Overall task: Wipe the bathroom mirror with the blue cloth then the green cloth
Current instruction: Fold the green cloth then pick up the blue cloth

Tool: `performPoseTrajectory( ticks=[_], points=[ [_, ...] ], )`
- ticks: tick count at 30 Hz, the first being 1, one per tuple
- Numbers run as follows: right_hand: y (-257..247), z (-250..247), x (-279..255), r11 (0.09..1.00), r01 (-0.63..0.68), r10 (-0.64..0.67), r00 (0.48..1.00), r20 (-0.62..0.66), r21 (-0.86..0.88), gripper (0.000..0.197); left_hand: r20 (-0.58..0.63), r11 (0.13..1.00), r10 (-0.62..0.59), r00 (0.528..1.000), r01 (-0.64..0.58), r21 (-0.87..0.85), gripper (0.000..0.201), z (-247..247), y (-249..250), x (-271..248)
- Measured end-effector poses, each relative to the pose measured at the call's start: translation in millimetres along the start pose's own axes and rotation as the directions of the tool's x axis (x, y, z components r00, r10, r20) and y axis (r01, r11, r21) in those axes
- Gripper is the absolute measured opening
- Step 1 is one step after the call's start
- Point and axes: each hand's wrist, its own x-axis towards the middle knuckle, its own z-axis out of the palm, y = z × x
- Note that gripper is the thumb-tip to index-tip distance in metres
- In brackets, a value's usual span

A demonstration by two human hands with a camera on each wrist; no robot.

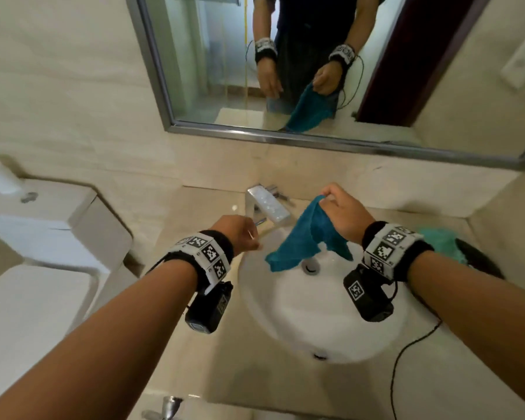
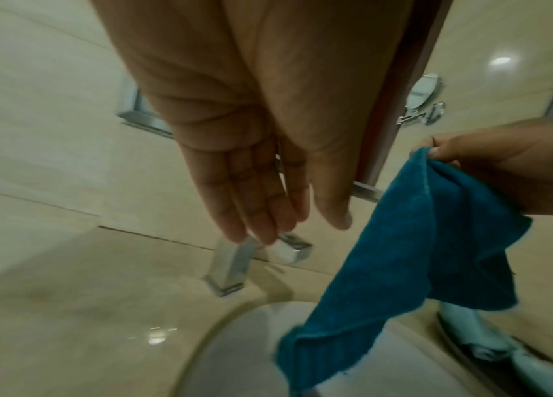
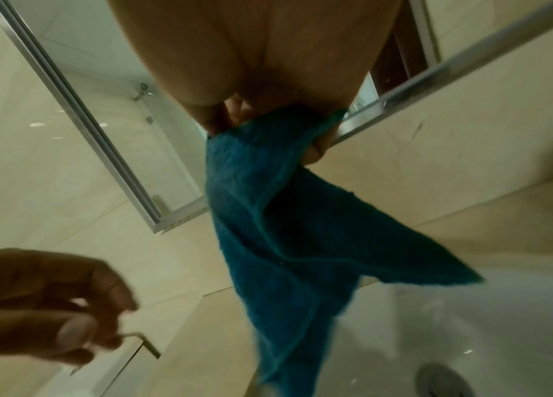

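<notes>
The right hand (image 1: 343,212) pinches the blue cloth (image 1: 306,237) by one top edge, so it hangs limp over the sink (image 1: 285,313) beneath; the left hand (image 1: 240,234) is beside it, fingers relaxed, empty. Soft and light, it likely wipes better bunched into the palm

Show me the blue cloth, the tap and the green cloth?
blue cloth (image 1: 309,234): head view, middle of the hanging fabric.
tap (image 1: 270,206): head view, top of the spout.
green cloth (image 1: 443,242): head view, part showing behind the wristband.
</notes>
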Motion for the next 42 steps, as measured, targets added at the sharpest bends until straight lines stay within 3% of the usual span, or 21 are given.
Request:
performPoseTrajectory(
  ticks=[3, 5, 9, 14, 15, 18, 20, 24, 28, 31, 33, 35, 39, 42],
  points=[
    [14.7, -42.3, -8.6, 0.999, 0.036, -0.033, 0.995, 0.089, -0.028, 0.007, 0.045, 0.988, 0.073, 0.996, -0.066, -0.136, 0.058, 22.8, 56.6, 19.1],
    [24.4, -68.7, -13.4, 0.998, 0.049, -0.046, 0.994, 0.094, -0.031, 0.007, 0.065, 0.968, 0.147, 0.987, -0.130, -0.215, 0.060, 38.8, 96.7, 32.9],
    [51.5, -116.4, -20.4, 0.999, 0.034, -0.031, 0.997, 0.069, -0.042, 0.007, 0.012, 0.954, 0.258, 0.966, -0.253, -0.159, 0.016, 61.8, 163.1, 56.7],
    [101.4, -170.5, -30.2, 0.996, -0.012, 0.015, 0.999, 0.038, -0.091, 0.018, 0.002, 0.952, 0.259, 0.966, -0.254, -0.169, 0.005, 82.2, 201.3, 84.5],
    [111.0, -178.0, -31.5, 0.996, -0.005, 0.009, 0.999, 0.041, -0.093, 0.022, 0.023, 0.943, 0.264, 0.964, -0.253, -0.216, 0.009, 85.9, 207.3, 86.6],
    [125.3, -190.6, -33.5, 0.997, 0.044, -0.041, 0.998, 0.050, -0.068, 0.023, 0.136, 0.926, 0.294, 0.946, -0.247, -0.284, 0.046, 100.3, 236.8, 86.5],
    [129.7, -194.6, -30.8, 0.996, 0.077, -0.073, 0.995, 0.066, -0.049, 0.022, 0.136, 0.937, 0.312, 0.940, -0.282, -0.205, 0.048, 114.4, 258.5, 88.4],
    [144.4, -211.2, -24.6, 0.997, 0.058, -0.054, 0.994, 0.091, -0.047, 0.012, 0.002, 0.960, 0.272, 0.962, -0.271, -0.064, 0.021, 128.4, 276.4, 97.0],
    [164.7, -228.5, -21.9, 0.940, 0.012, 0.055, 0.981, 0.185, -0.340, 0.017, -0.044, 0.977, 0.164, 0.985, -0.169, -0.133, 0.008, 124.8, 264.0, 105.8],
    [172.2, -228.9, -17.7, 0.899, -0.098, 0.130, 0.990, 0.048, -0.427, 0.008, -0.049, 0.977, 0.128, 0.991, -0.134, -0.168, 0.007, 116.8, 258.4, 110.9],
    [165.3, -220.4, -18.3, 0.906, -0.153, 0.170, 0.985, 0.009, -0.395, 0.016, -0.047, 0.973, 0.154, 0.987, -0.160, -0.168, 0.008, 114.1, 261.4, 112.3],
    [156.5, -204.4, -16.9, 0.925, -0.156, 0.195, 0.977, 0.081, -0.346, 0.027, -0.012, 0.949, 0.161, 0.987, -0.158, -0.272, 0.007, 112.3, 266.6, 112.2],
    [140.4, -180.1, -15.8, 0.971, -0.238, 0.220, 0.927, 0.302, 0.021, 0.018, 0.132, 0.813, 0.145, 0.981, -0.042, -0.580, 0.012, 104.1, 275.5, 113.8],
    [133.2, -178.0, -14.7, 0.954, -0.225, 0.152, 0.931, 0.332, 0.197, 0.019, 0.231, 0.694, 0.172, 0.958, 0.049, -0.718, 0.023, 90.1, 275.3, 111.6]
  ],
)
